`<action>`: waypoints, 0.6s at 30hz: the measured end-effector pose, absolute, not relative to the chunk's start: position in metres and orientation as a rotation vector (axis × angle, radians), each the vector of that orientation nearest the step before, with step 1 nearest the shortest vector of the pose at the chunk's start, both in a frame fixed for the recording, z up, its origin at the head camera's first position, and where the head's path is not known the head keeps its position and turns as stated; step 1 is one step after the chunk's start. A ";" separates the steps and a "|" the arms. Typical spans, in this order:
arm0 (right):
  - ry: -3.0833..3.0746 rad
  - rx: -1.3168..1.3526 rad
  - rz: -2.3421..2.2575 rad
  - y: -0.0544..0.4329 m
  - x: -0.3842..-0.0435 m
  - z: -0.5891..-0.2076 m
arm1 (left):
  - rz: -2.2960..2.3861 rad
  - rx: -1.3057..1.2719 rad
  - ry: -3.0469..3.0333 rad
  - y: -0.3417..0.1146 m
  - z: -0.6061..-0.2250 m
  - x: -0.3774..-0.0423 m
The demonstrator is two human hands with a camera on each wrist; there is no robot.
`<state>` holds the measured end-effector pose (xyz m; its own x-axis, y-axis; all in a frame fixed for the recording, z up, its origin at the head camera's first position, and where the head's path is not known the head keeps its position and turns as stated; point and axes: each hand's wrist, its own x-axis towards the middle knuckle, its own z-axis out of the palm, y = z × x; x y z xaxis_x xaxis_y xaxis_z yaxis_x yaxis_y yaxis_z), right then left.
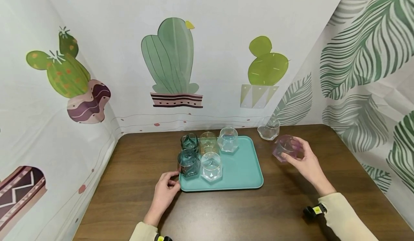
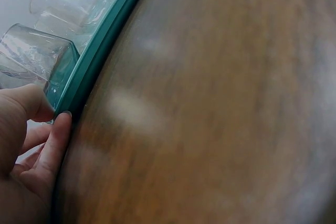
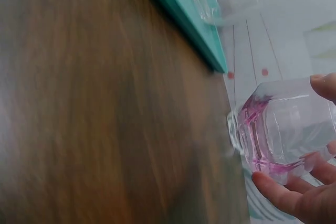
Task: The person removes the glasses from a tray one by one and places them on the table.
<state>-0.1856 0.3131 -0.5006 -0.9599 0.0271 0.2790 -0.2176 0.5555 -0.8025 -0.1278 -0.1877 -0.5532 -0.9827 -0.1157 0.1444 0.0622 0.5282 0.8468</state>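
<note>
In the head view my right hand (image 1: 305, 162) grips a pink-tinted clear glass (image 1: 285, 148) right of the tray; the right wrist view shows thumb and fingers round the same glass (image 3: 283, 129). My left hand (image 1: 165, 190) holds the front left corner of the teal tray (image 1: 242, 172), its thumb and a finger pinching the rim in the left wrist view. On the tray stand a dark teal glass (image 1: 189, 163), another dark glass (image 1: 189, 143) behind it, an amber-tinted glass (image 1: 208, 144), and two clear glasses, one at the back (image 1: 228, 140), one in front (image 1: 211, 167).
Another clear glass (image 1: 268, 129) stands near the table's back edge, behind the pink one. The brown wooden table (image 1: 220, 212) meets a cactus-printed cloth (image 1: 223, 54) at the back. A leaf-printed cloth (image 1: 365, 83) hangs on the right.
</note>
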 end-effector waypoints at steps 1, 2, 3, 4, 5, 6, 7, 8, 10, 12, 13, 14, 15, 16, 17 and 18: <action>-2.530 0.153 1.360 0.316 -0.187 -0.501 | -1.441 0.049 -2.585 -0.188 -0.553 -0.128; -2.528 0.150 1.354 0.318 -0.188 -0.501 | -1.441 0.054 -2.588 -0.188 -0.553 -0.128; -2.528 0.146 1.345 0.321 -0.190 -0.501 | -1.439 0.058 -2.591 -0.188 -0.553 -0.128; -2.531 0.138 1.327 0.323 -0.191 -0.501 | -1.440 0.062 -2.595 -0.188 -0.554 -0.129; -2.534 0.129 1.311 0.326 -0.193 -0.501 | -1.445 0.073 -2.599 -0.188 -0.554 -0.129; -2.541 0.121 1.294 0.328 -0.195 -0.501 | -1.446 0.075 -2.602 -0.188 -0.554 -0.129; -2.549 0.111 1.274 0.330 -0.197 -0.501 | -1.448 0.077 -2.604 -0.189 -0.554 -0.129; -2.557 0.102 1.256 0.332 -0.199 -0.500 | -1.448 0.077 -2.604 -0.189 -0.554 -0.129; -2.577 0.079 1.228 0.336 -0.202 -0.499 | -1.448 0.076 -2.604 -0.189 -0.554 -0.129; -2.592 0.064 1.224 0.339 -0.206 -0.499 | -1.449 0.078 -2.602 -0.189 -0.554 -0.129; -2.600 0.055 1.222 0.341 -0.207 -0.499 | -1.450 0.077 -2.601 -0.189 -0.554 -0.129; -2.605 0.049 1.223 0.342 -0.209 -0.499 | -1.449 0.077 -2.601 -0.189 -0.554 -0.129; -2.609 0.041 1.220 0.343 -0.211 -0.499 | -1.449 0.077 -2.601 -0.189 -0.554 -0.129; -2.611 0.036 1.219 0.345 -0.213 -0.499 | -1.449 0.076 -2.600 -0.189 -0.554 -0.129; -2.611 0.033 1.218 0.346 -0.215 -0.499 | -1.449 0.074 -2.600 -0.189 -0.554 -0.129; -2.611 0.029 1.215 0.347 -0.217 -0.499 | -1.450 0.074 -2.600 -0.189 -0.554 -0.129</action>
<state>-0.2171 0.3466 -0.4985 -0.9658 0.0910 0.2429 -0.1272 0.6500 -0.7492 -0.1292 -0.1888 -0.5543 -0.9854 -0.1224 0.1185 0.0365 0.5275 0.8488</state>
